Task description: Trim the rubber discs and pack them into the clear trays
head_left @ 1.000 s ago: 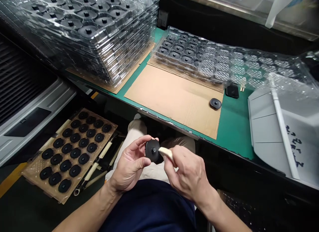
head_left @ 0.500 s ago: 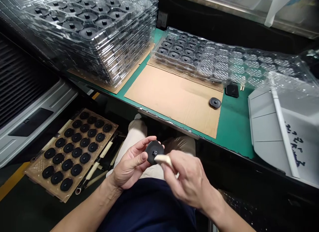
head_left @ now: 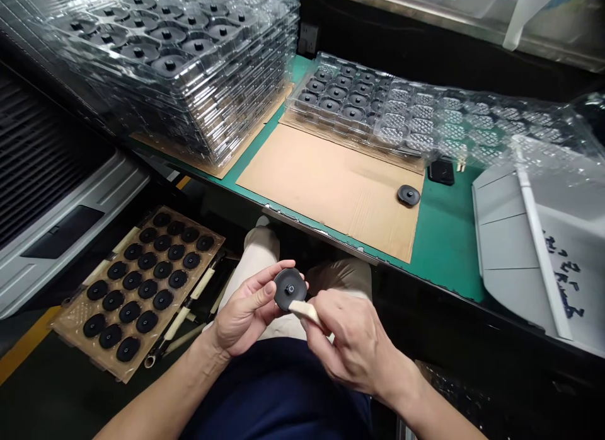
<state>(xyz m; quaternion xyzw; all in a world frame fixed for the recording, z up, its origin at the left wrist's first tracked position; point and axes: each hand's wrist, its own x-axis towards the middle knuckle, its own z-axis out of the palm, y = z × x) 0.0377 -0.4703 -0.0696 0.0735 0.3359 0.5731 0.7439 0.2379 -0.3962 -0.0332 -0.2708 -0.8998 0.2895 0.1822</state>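
Observation:
Above my lap, my left hand (head_left: 249, 311) grips a round black plastic disc (head_left: 285, 285) by its edge, thumb in front and fingers behind. The disc's face, with a short hollow post at its centre, is turned up toward me. My right hand (head_left: 347, 336) is closed on a cream-coloured strip (head_left: 305, 311) that looks soft, like folded cloth. Its blunt end rests against the lower right part of the disc, just below the post; the rest is hidden in my fingers. A similar black disc (head_left: 408, 195) lies on the cardboard sheet (head_left: 326, 175) at its right side.
Tall stacked clear trays (head_left: 236, 106) of discs stand left on the green bench (head_left: 449, 238). Lower clear trays (head_left: 401, 121) line the back, near a small black box (head_left: 441, 171). A grey bin (head_left: 505, 251) is at right. Beside my leg sits another disc-filled tray (head_left: 118, 244).
The strip's end has moved from the central post down to the disc's lower edge area. The disc has shifted slightly left in my left hand.

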